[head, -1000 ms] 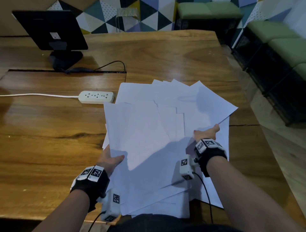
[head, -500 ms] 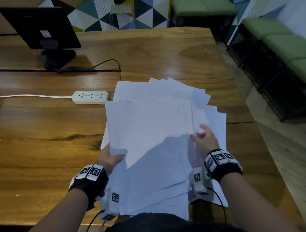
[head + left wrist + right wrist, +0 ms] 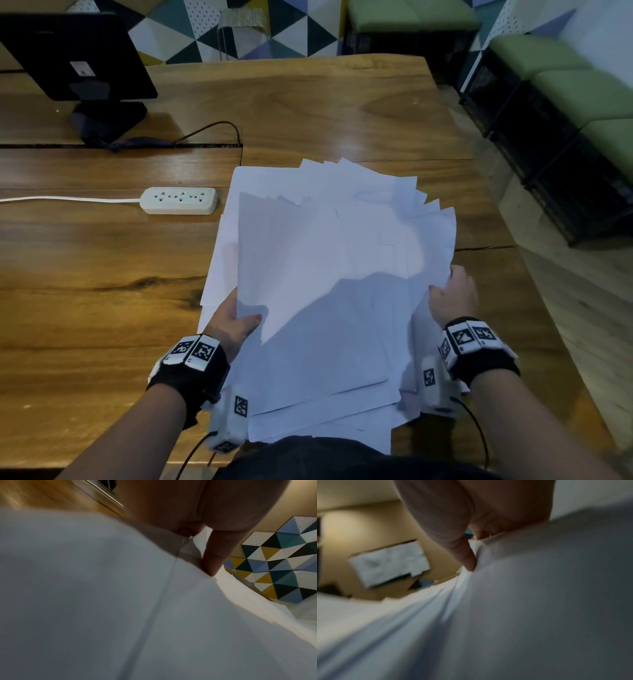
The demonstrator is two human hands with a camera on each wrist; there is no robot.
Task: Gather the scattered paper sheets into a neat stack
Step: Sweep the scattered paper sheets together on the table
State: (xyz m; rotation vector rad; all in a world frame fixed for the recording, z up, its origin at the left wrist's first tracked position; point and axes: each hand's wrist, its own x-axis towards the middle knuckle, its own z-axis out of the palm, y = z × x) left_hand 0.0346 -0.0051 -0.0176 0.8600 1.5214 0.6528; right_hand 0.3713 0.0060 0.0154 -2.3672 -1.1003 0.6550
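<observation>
From the head camera the left hand (image 3: 233,322) and right hand (image 3: 452,294) each clasp a side of the fanned paper sheets (image 3: 329,281) over the bench (image 3: 102,274), while wrist cameras show only thumbs pinching edges.

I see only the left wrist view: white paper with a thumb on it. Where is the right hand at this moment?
Observer: The right hand grips the right edge of the paper sheets, opposite the left hand on the left edge.
Operator: Are the sheets already even?
Observer: No. In the head view the far corners fan out and the near edges are staggered.
Operator: Is anything close to the pile?
Observer: A white power strip lies on the wooden table, just left of the pile's far corner.
</observation>
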